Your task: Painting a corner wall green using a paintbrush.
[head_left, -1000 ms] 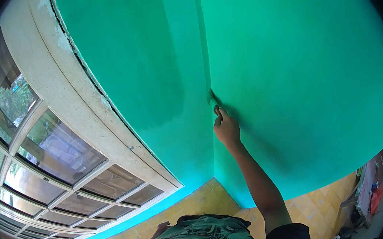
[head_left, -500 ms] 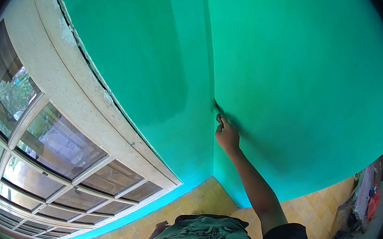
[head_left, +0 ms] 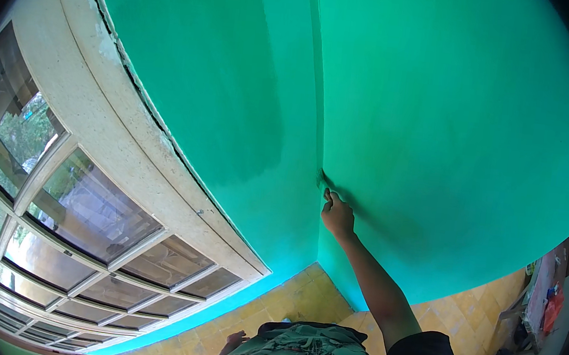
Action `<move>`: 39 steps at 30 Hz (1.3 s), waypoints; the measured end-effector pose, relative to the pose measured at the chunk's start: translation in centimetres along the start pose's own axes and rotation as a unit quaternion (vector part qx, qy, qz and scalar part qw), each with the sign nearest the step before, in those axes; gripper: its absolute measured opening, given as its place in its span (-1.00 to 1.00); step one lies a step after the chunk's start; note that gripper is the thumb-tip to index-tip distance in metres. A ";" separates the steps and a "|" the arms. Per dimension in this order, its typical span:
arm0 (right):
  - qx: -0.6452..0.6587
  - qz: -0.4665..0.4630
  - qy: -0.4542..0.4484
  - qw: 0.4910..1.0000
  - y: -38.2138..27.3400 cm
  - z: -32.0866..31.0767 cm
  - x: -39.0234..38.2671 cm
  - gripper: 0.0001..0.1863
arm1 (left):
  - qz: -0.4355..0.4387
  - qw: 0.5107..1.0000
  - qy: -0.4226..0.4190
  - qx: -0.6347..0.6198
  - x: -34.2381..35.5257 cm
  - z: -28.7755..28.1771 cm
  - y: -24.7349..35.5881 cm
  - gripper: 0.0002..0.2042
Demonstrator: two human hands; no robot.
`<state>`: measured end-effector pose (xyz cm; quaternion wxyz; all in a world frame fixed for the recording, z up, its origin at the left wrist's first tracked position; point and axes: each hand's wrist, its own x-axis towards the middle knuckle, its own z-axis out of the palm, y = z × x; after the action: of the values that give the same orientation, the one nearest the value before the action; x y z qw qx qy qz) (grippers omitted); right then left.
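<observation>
My right hand (head_left: pixel 338 216) is closed around the handle of a paintbrush (head_left: pixel 322 180). The brush's bristles press into the inside corner where two green walls meet. A darker, wet-looking strip of green paint (head_left: pixel 319 63) runs down that corner to the brush. On the left wall (head_left: pixel 201 51) a broad darker painted patch ends in a ragged lower edge, with lighter green beside it. Low by my shirt, my left hand (head_left: pixel 235 341) is partly hidden; its visible fingers look loosely apart, with nothing seen in them.
At the left, a white-framed window (head_left: pixel 94 206) with several panes borders the painted wall, with a dark crack along its frame. Yellowish tiles (head_left: pixel 310 294) cover the floor below. To the far right stands a cluttered shelf or bench (head_left: pixel 542 301) with a red item (head_left: pixel 553 310) on it.
My right hand and the brush have moved down along the corner, and the darker strip reaches lower. The left hand stays about where it was.
</observation>
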<state>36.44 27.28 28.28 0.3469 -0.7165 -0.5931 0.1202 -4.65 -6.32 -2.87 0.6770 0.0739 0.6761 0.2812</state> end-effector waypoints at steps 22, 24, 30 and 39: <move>-0.207 -0.272 0.014 0.939 -22.3 -27.2 8.0 -0.72 | -0.016 1.000 -0.021 0.003 -1.4 5.6 4.5 -0.57; -0.219 -0.304 0.060 0.925 -24.6 -29.3 8.3 -0.71 | -0.019 1.000 -0.017 0.002 -1.1 5.0 4.2 -0.57; -0.174 -0.344 0.214 0.897 -28.5 -35.4 10.2 -0.70 | -0.037 0.999 -0.016 0.015 -0.9 5.2 4.0 -0.58; -0.131 -0.421 0.213 0.872 -25.0 -29.4 9.8 -0.54 | -0.074 0.996 0.000 0.040 1.6 3.1 1.8 -0.59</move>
<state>37.13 27.42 68.09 0.3860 -0.4456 -0.7606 -0.2718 -2.33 -3.19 -3.16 0.6926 0.0512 0.6903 0.2030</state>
